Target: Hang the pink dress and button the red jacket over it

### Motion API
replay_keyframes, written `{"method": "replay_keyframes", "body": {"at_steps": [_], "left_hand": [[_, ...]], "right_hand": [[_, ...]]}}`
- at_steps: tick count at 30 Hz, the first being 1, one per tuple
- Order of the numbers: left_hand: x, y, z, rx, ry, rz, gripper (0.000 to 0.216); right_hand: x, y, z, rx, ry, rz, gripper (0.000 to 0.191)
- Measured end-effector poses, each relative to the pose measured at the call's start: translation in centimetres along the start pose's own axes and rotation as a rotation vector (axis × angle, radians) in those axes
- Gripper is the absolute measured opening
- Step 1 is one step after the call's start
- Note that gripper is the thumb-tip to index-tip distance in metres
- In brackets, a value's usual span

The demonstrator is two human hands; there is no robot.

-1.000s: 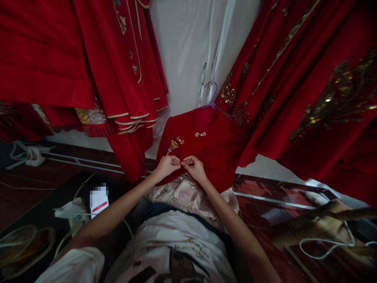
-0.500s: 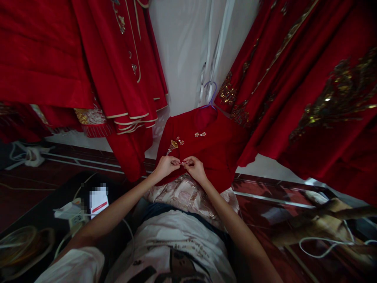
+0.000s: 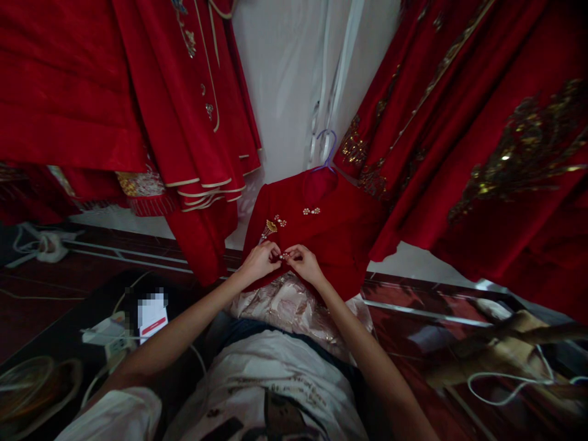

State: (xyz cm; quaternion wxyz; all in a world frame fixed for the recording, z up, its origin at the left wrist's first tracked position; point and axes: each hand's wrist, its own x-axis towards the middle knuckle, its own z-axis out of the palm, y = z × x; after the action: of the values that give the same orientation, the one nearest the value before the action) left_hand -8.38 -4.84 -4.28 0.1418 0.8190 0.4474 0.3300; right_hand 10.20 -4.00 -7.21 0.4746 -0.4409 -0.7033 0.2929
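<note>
A red jacket with a purple hanger at its collar lies over my lap. My left hand is closed at the jacket's lower front, fingertips pinching one end of a small beaded flower fastener. My right hand pinches the other end between thumb and forefinger. The fingertips partly hide this fastener. Higher on the jacket are two similar beaded fasteners, one at the collar side and one nearer the left. Beside the latter is a gold fan-shaped ornament.
Red garments with gold trim hang at the left, and sequined red ones at the right. A pale patterned cloth covers my lap under the jacket. At lower left, a phone and a power strip rest on a dark surface.
My left fingers have curled in more and shifted slightly on the fastener, whose beads now show between the hands. My right hand keeps its pinch with hardly any movement.
</note>
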Motion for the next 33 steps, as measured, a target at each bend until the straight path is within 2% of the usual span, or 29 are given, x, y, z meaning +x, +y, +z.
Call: {"method": "replay_keyframes", "body": {"at_steps": [6,18,26,33], "left_hand": [[0.0,1.0,-1.5,0.137,-0.023,0.017,0.017],[0.0,0.1,-0.2,0.105,-0.006,0.026,0.013],[0.0,-0.2,0.6,-0.090,0.009,0.016,0.014],[-0.1,-0.1,0.7,-0.109,0.002,-0.005,0.008]], "right_hand": [[0.0,0.4,0.0,0.040,-0.004,-0.005,0.015],[0.0,0.4,-0.1,0.068,-0.018,-0.006,0.015],[0.0,0.3,-0.1,0.066,-0.017,0.006,0.015],[-0.2,0.2,-0.1,0.074,-0.020,0.011,0.014]]}}
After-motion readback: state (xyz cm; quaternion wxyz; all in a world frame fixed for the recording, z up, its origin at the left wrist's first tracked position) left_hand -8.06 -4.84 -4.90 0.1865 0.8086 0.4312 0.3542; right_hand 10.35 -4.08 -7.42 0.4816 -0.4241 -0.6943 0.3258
